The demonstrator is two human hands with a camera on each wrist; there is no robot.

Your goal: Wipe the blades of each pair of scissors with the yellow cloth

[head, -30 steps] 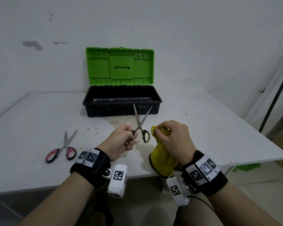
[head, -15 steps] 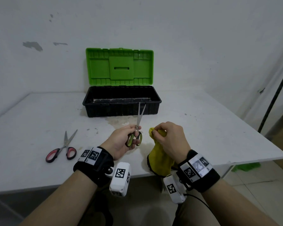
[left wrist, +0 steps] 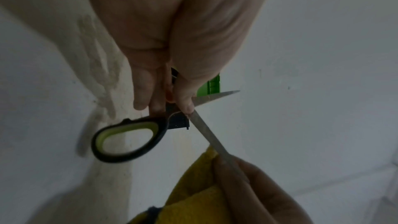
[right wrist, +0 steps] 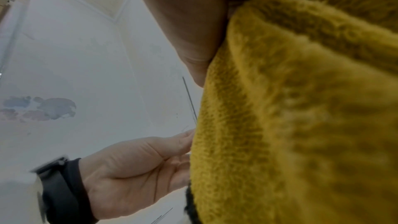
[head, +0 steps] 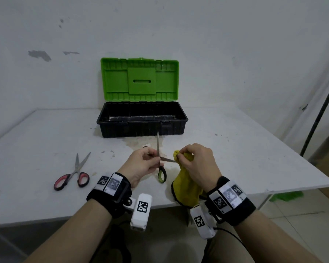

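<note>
Left hand [head: 141,165]: fingers [left wrist: 183,100] curled round one handle of the green-handled scissors [head: 160,164], near the pivot; that handle mostly hidden in the hand. Free handle loop, black with a green lining, hanging below the hand, clear of the desk [head: 36,139]. Blades spread wide: one pointing up and away toward the toolbox [head: 141,122], the other pointing sideways toward the right hand [head: 195,165].

Right hand: fingers [head: 182,158] curled, pinching a bunched fold of the yellow cloth [head: 186,184] round the sideways blade. Tip of that blade hidden in the fold; blade base bare between the two hands. Left wrist view: blade running down into the cloth alongside a right finger. Rest of cloth hanging from the hand to the near edge of the desk, dark trim showing at its lower edge. Right wrist view: mostly filled by cloth, left palm beyond it.

Red-handled scissors [head: 72,173] flat on the desk, well to the left of the left hand, blades slightly apart, points aimed away, untouched.

Toolbox behind both hands, black tub, green lid [head: 140,79] standing open against the wall [head: 235,44]. Brownish stain on the desk between toolbox and hands. Marker bands and white camera units on both wrists.
</note>
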